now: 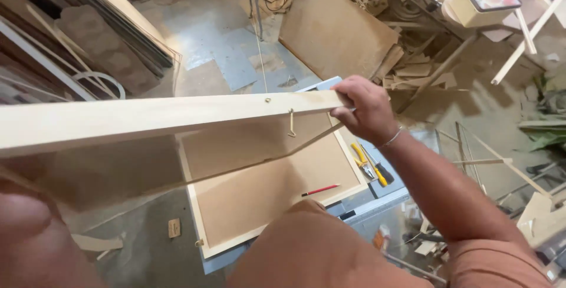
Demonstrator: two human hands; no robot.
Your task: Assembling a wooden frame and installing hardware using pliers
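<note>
My right hand [365, 110] grips the far end of a long pale wooden frame rail [147, 120]. The rail belongs to a raised panel with a brown board back [236, 143], tilted up over the bench. A small brass hook [290, 123] hangs from the rail near my fingers. My left hand [26, 235] is a blurred shape at the bottom left, under the near end of the raised panel. Its fingers are hidden. A second framed board [265, 199] lies flat on the bench below.
A red pencil [320, 191] lies on the flat board. Yellow-handled pliers [361, 159] and a screwdriver [380, 173] rest at the bench's right edge. Wood offcuts and boards [336, 28] lean and litter the floor behind. Strips lean at the left [88, 34].
</note>
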